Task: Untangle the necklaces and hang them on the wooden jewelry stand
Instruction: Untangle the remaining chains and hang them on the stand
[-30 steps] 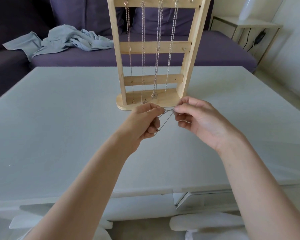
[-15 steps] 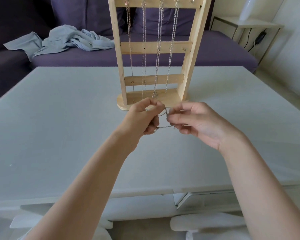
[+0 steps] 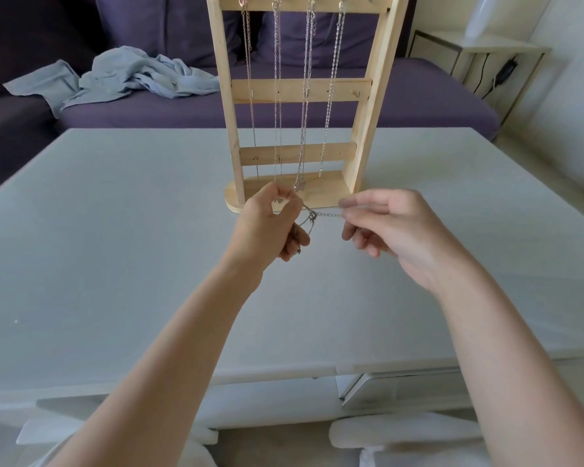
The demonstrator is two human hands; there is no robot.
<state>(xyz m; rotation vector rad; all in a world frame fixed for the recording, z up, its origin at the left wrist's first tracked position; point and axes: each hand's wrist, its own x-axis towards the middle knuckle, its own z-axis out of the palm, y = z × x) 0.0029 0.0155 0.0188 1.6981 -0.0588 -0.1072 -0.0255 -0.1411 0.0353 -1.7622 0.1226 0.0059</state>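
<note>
Silver chain point(image 3: 324, 215) runs roughly level, left to right, stretched between both hands just in front of the stand point(image 3: 300, 96), above the surface point(image 3: 115, 230). The left hand point(image 3: 270, 227) pinches its left end, with slack loops drooping by the curled fingers point(image 3: 292, 246). The right hand point(image 3: 395, 227) pinches the other end between thumb and forefinger. Four chains hang straight down from the stand's top bar. The pale surface fills the foreground; behind it are a purple sofa point(image 3: 418, 106) with crumpled blue cloth point(image 3: 129, 75) at left and a side table point(image 3: 486, 52) at right.
</note>
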